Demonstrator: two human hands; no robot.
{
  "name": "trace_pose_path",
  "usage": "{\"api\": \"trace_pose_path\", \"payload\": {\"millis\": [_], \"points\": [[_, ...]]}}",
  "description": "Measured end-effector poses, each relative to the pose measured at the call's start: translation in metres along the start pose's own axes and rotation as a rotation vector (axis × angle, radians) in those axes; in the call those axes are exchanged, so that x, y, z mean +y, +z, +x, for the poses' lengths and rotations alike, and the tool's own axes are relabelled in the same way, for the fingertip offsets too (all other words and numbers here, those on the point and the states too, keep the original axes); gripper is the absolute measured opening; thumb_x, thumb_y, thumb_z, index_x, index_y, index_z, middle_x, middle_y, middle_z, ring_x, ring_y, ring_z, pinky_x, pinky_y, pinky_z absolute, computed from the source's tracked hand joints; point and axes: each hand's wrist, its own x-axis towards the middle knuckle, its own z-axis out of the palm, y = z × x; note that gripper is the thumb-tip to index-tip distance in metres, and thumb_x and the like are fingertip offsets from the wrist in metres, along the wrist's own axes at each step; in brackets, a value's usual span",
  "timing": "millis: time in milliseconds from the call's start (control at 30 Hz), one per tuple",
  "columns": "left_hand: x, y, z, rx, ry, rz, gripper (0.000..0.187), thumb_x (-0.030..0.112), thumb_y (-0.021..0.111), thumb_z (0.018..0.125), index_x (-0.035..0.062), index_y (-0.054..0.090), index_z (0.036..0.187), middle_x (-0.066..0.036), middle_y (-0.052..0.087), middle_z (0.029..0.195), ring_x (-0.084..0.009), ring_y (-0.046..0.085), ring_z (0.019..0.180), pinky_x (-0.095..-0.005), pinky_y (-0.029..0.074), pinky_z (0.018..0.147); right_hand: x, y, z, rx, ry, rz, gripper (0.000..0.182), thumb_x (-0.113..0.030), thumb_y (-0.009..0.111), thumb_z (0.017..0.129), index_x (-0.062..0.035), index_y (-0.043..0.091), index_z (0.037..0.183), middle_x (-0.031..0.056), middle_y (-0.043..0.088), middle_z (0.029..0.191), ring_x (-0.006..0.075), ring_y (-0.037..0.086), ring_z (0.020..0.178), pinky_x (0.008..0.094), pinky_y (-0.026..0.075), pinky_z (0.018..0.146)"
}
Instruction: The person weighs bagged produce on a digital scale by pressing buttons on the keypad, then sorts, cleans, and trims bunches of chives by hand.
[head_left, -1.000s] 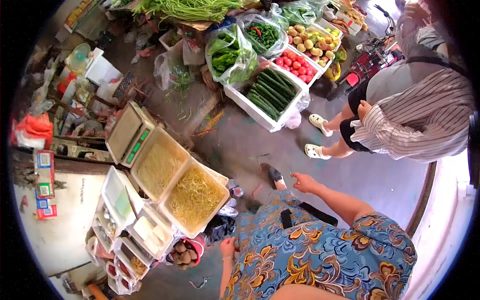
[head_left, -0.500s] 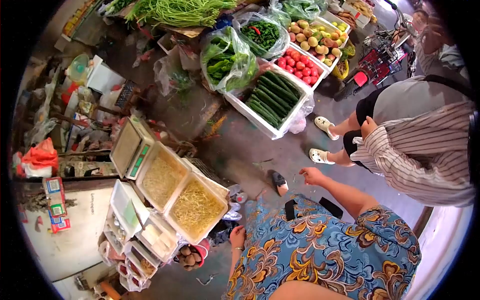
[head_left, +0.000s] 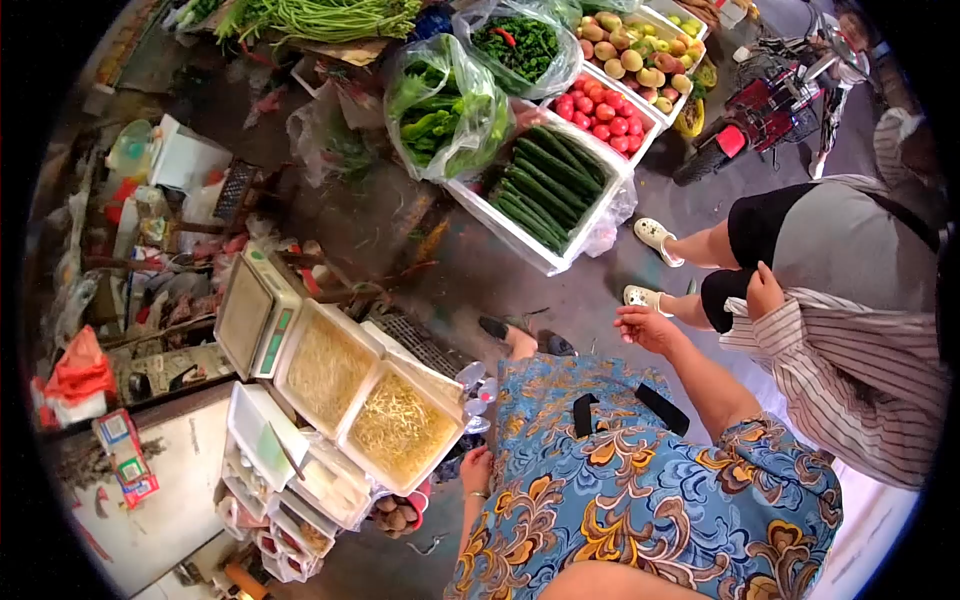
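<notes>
My left hand [head_left: 477, 468] hangs beside the blue floral dress, close to a tub of bean sprouts [head_left: 398, 425]. Its fingers are loosely bent and partly hidden, and no object shows in them. On the other side, my right hand [head_left: 645, 327] is out in the air, fingers apart and slightly curled, holding nothing. A second tub of pale shreds [head_left: 328, 368] adjoins the sprouts, next to a scale [head_left: 257, 312]. Ahead, a white foam box holds cucumbers [head_left: 550, 190], with red tomatoes [head_left: 602, 118] in the box behind.
At the right stands another person in a striped shirt [head_left: 850, 370], near my right hand. A parked motorbike [head_left: 765, 110] is behind them. Bags of leafy greens [head_left: 440, 115] and a box of round fruit [head_left: 640, 60] line the far side. White trays [head_left: 262, 420] stand at the left.
The view has turned and shifted slightly. Both my feet now show below the dress hem, one further left. My right hand has swung a little to the right; the other person appears lower.
</notes>
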Motion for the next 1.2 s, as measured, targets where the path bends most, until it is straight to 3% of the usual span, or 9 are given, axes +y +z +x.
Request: {"api": "trace_pose_path", "payload": {"millis": [33, 100, 133, 200, 233, 300, 367, 533, 1200], "points": [[-0.025, -0.005, 0.017, -0.004, -0.010, 0.003, 0.019, 0.008, 0.063, 0.084, 0.0011, 0.063, 0.102, -0.001, 0.064, 0.082, -0.0070, 0.055, 0.065, -0.0196, 0.044, 0.059, 0.003, -0.006, 0.001, 0.009, 0.007, 0.002, 0.031, -0.009, 0.062, 0.080, -0.0047, 0.060, 0.111, 0.0163, 0.063, 0.093, 0.0170, 0.063, 0.073, 0.0299, 0.051, 0.064], [-0.085, -0.018, 0.062, -0.045, 0.050, -0.068, 0.021, 0.008, 0.063, 0.084, 0.0013, 0.064, 0.103, -0.001, 0.064, 0.080, -0.0074, 0.055, 0.064, -0.0200, 0.044, 0.058, 0.014, -0.015, 0.008, -0.026, 0.477, -1.670, 0.030, -0.013, 0.063, 0.080, -0.0054, 0.059, 0.110, 0.0146, 0.064, 0.089, 0.0161, 0.064, 0.074, 0.0337, 0.053, 0.062], [-0.075, -0.024, 0.072, -0.081, 0.014, -0.049, 0.022, 0.009, 0.063, 0.083, 0.0008, 0.063, 0.104, -0.001, 0.063, 0.079, -0.0076, 0.053, 0.062, -0.0209, 0.043, 0.056, 0.028, -0.017, 0.018, -0.021, 0.485, -1.664, 0.030, -0.013, 0.063, 0.080, -0.0054, 0.059, 0.110, 0.0146, 0.064, 0.089, 0.0161, 0.064, 0.074, 0.0337, 0.053, 0.062], [-0.032, -0.027, 0.083, -0.063, -0.066, 0.062, 0.022, 0.010, 0.064, 0.083, 0.0017, 0.064, 0.103, 0.001, 0.061, 0.075, -0.0065, 0.051, 0.060, -0.0205, 0.041, 0.053, 0.033, -0.020, 0.041, 0.493, -0.262, -1.625, 0.035, -0.027, 0.063, 0.078, -0.0043, 0.061, 0.104, 0.0178, 0.066, 0.090, 0.0240, 0.065, 0.076, 0.0370, 0.052, 0.069], [-0.010, -0.029, 0.090, -0.043, -0.114, 0.054, 0.022, 0.010, 0.064, 0.083, 0.0022, 0.064, 0.103, 0.002, 0.060, 0.074, -0.0062, 0.050, 0.059, -0.0203, 0.040, 0.052, 0.011, 0.003, 0.048, 0.492, -0.255, -1.646, 0.035, -0.027, 0.063, 0.078, -0.0043, 0.061, 0.104, 0.0178, 0.066, 0.090, 0.0240, 0.065, 0.076, 0.0370, 0.052, 0.069], [0.038, -0.033, 0.097, -0.074, 0.006, -0.091, 0.020, 0.013, 0.061, 0.085, 0.0026, 0.062, 0.102, 0.000, 0.061, 0.076, -0.0081, 0.054, 0.059, -0.0198, 0.042, 0.051, -0.016, 0.062, 0.075, 0.336, 0.167, -1.081, 0.027, -0.025, 0.062, 0.077, -0.0030, 0.063, 0.092, 0.0137, 0.067, 0.078, 0.0278, 0.064, 0.066, 0.0392, 0.052, 0.065], [0.081, -0.039, 0.113, -0.067, -0.193, -0.194, 0.024, 0.013, 0.059, 0.087, 0.0014, 0.057, 0.107, -0.005, 0.063, 0.081, -0.0113, 0.058, 0.062, -0.0218, 0.046, 0.053, -0.024, 0.088, 0.108, 0.312, -0.085, -1.321, 0.021, -0.021, 0.061, 0.077, -0.0014, 0.064, 0.083, 0.0104, 0.064, 0.066, 0.0242, 0.062, 0.055, 0.0359, 0.051, 0.057], [0.151, -0.062, 0.170, -0.091, -0.131, -0.115, 0.026, 0.012, 0.058, 0.087, 0.0013, 0.054, 0.111, -0.009, 0.064, 0.083, -0.0140, 0.061, 0.065, -0.0244, 0.050, 0.055, -0.057, 0.156, 0.153, 0.234, -0.207, -0.985, 0.023, -0.021, 0.060, 0.082, 0.0008, 0.062, 0.078, 0.0092, 0.063, 0.062, 0.0169, 0.060, 0.050, 0.0321, 0.048, 0.051], [0.319, -0.014, 0.278, -0.330, 0.010, 0.223, 0.023, 0.008, 0.057, 0.086, 0.0018, 0.058, 0.109, -0.003, 0.063, 0.082, -0.0092, 0.058, 0.066, -0.0223, 0.048, 0.061, -0.145, 0.222, 0.246, 0.258, 0.061, -0.669, 0.035, -0.032, 0.058, 0.088, 0.0011, 0.059, 0.078, 0.0068, 0.058, 0.063, 0.0146, 0.058, 0.054, 0.0297, 0.045, 0.046]]}}
